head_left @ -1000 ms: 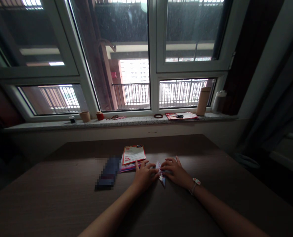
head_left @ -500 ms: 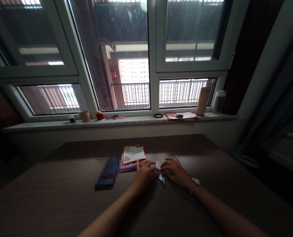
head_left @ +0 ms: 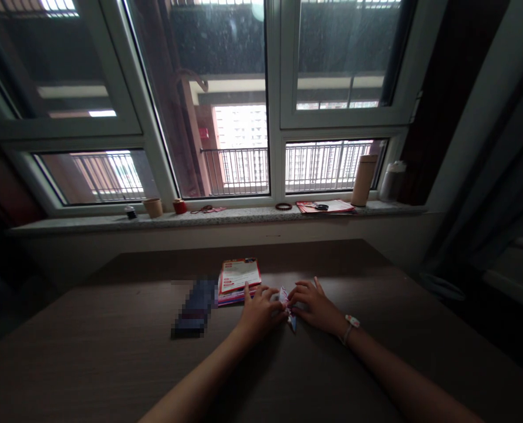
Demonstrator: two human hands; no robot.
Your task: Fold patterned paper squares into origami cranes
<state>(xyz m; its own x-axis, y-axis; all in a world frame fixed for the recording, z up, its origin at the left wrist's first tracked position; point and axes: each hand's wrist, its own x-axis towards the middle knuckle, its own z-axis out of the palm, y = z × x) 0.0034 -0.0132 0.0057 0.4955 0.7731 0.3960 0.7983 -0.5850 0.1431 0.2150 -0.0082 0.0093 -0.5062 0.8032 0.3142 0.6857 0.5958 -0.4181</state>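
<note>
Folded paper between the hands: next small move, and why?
Probably press the folded paper at its middle with the right hand, the left hand steadying it: both hands meet around there, while its pointed near end sticks out uncovered.

Forearms (head_left: 206, 373) stretched forward, converging — left hand (head_left: 261, 312) and right hand (head_left: 317, 308) close together, fingers (head_left: 302, 292) bent inward
</note>
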